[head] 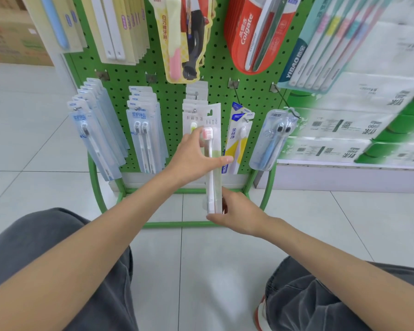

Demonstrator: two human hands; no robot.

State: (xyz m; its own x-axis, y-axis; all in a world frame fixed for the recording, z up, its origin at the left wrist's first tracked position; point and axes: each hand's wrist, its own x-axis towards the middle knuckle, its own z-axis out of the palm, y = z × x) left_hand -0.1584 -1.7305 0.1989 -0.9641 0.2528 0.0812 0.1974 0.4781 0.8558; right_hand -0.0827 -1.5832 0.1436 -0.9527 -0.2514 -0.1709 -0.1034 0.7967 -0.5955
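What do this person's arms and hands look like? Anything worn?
The left forearm and right forearm are bare, with no sleeves in view. The left hand and right hand show no gloves, rings, watch or bracelet. Lower down are dark grey trousers and a red and white shoe.

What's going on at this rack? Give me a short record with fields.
place: green pegboard rack hung with packs, tiled floor
held: toothbrush pack, pink bristles, upright, not on a hook
left hand: grips the pack's upper half
right hand: grips the pack's bottom end
behind it: matching packs stacked on one hook
neighbours: twin-brush pack to the left, yellow and blue pack to the right
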